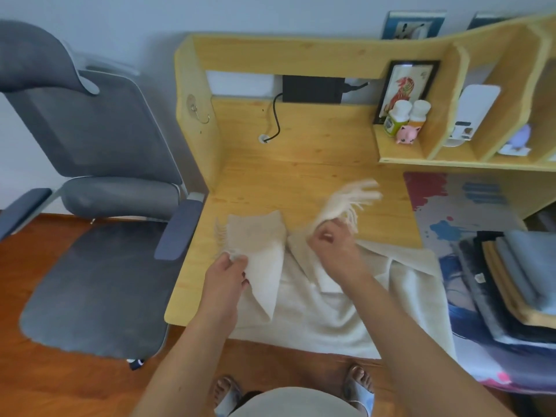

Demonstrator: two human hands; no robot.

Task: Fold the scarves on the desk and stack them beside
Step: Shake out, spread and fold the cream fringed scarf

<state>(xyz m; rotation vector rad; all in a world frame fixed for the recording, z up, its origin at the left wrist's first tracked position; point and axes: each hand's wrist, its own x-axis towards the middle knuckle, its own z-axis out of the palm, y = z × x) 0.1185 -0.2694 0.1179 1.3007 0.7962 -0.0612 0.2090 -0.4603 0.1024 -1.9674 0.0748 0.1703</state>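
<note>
Both grips on cream scarf (316, 296), wooden desk (301, 152)

Scarf (325, 296) on desk (301, 152), stack (511, 275) right.

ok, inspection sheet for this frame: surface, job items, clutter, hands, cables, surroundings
surface: wooden desk, patterned mat on its right part
job's things: cream scarf spread out, hanging over the front edge; folded stack at right
clutter: framed picture, two bottles, pink pig on the shelf
grippers: left hand pinches one fringed end, right hand grips the other
cables: black cable into the desk hole
surroundings: grey chair at left, wood floor
</note>
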